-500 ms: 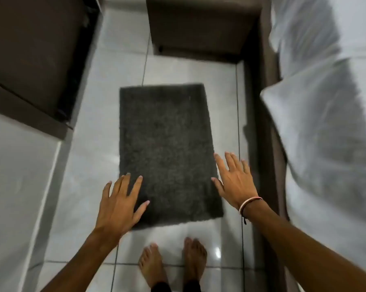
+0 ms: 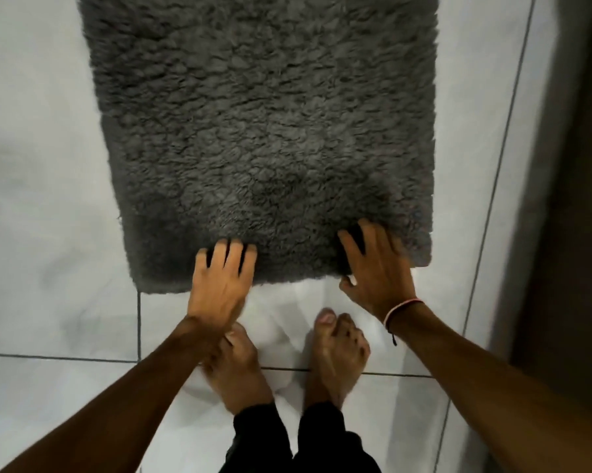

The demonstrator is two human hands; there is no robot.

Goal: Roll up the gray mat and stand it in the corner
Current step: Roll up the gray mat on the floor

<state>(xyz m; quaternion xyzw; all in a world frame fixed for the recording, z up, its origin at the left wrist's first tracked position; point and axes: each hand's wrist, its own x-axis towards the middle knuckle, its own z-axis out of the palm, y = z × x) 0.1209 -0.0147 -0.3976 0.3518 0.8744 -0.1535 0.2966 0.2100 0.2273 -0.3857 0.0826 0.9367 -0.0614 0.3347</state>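
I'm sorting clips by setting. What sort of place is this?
Probably a room in a home, though which room I can't tell: glossy white floor tiles, a shaggy gray mat lying flat, and bare feet beside it.

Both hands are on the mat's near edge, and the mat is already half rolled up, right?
Not quite. The head view shows the left hand and right hand on the near edge, but the mat lies flat on the floor, not rolled at all.

Single head view, looking steeply down, close above floor (image 2: 49, 165)
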